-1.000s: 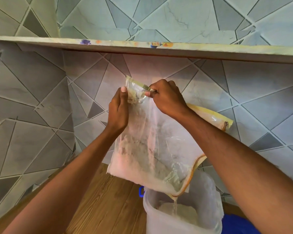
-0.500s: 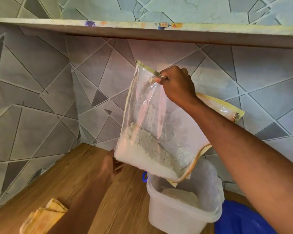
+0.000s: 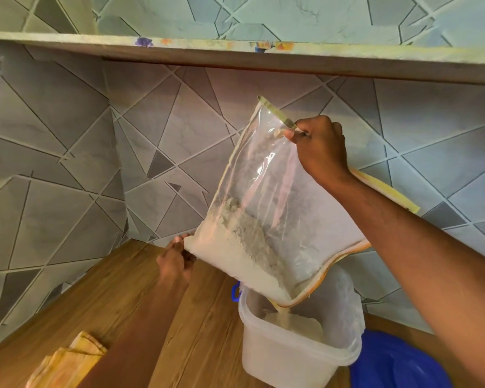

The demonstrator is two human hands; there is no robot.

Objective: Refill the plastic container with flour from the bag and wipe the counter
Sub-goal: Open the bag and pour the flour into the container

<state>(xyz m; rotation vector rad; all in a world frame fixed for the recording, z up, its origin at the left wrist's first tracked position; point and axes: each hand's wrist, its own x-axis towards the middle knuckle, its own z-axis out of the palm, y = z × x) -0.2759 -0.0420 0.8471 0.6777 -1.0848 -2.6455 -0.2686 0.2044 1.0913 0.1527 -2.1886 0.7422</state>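
A clear plastic flour bag (image 3: 266,203) with a yellow zip edge hangs tilted, its open corner down over the translucent white plastic container (image 3: 297,359). A thin stream of flour falls from that corner onto the heap inside the container. My right hand (image 3: 319,147) pinches the bag's top edge, holding it high. My left hand (image 3: 174,261) grips the bag's lower left corner, just above the wooden counter (image 3: 101,301). Most of the flour lies along the bag's lower side.
A folded yellow cloth (image 3: 67,365) lies on the counter at the front left. A blue lid (image 3: 398,362) lies to the right of the container. A shelf (image 3: 263,54) juts out overhead. Tiled walls close the corner behind.
My left hand let go of the bag's top, dropped, and took hold of the lower left corner. The bag has tilted further and flour slid toward the open corner.
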